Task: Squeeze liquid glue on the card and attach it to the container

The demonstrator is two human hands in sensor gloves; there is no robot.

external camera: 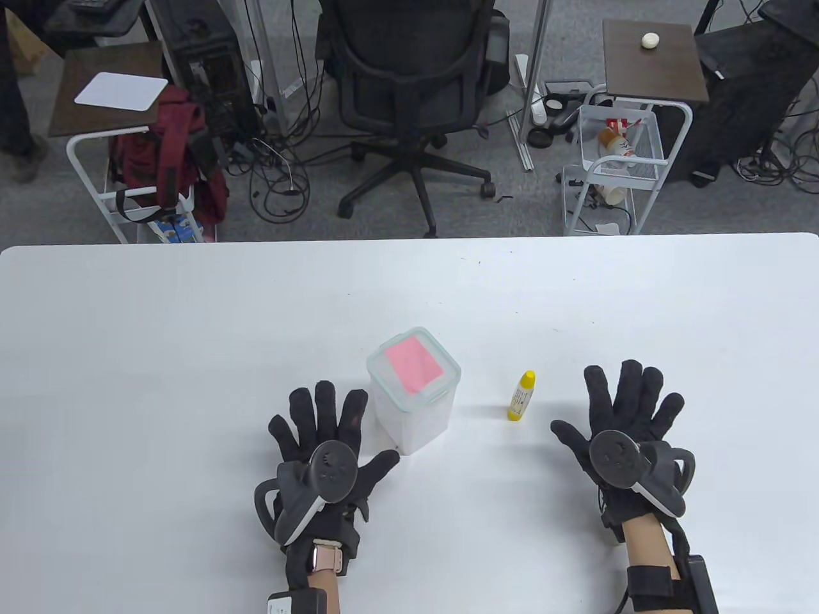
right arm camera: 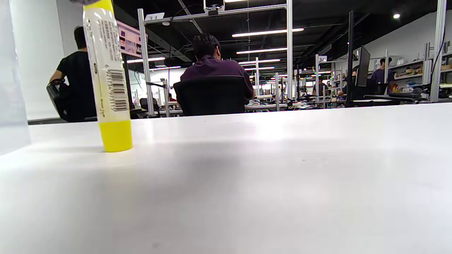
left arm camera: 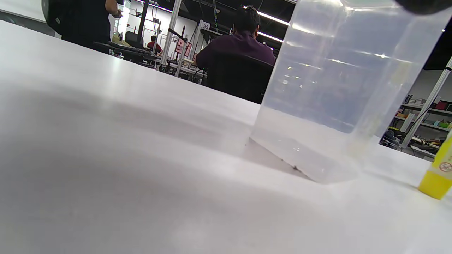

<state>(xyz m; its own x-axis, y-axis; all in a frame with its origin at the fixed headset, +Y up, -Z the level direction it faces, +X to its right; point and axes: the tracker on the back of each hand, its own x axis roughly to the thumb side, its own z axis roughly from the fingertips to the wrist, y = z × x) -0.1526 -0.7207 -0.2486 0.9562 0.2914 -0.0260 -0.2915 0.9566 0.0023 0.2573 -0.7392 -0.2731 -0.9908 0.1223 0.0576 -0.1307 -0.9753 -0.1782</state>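
Note:
A clear plastic container [external camera: 414, 400] with a clip lid stands upright mid-table, and a pink card [external camera: 414, 364] lies flat on its lid. The container's wall [left arm camera: 328, 95] fills the left wrist view. A small yellow glue bottle [external camera: 522, 396] stands upright to its right, also seen as the bottle [right arm camera: 109, 84] and its yellow base [left arm camera: 437, 176]. My left hand [external camera: 326, 435] lies flat on the table just left of the container, fingers spread, holding nothing. My right hand [external camera: 630, 416] lies flat to the right of the bottle, fingers spread, also empty.
The white table [external camera: 160, 358] ends at a far edge beyond the container. Behind it stand an office chair [external camera: 409, 96], a wire cart [external camera: 614, 160] and side tables. People sit at desks in the background of both wrist views.

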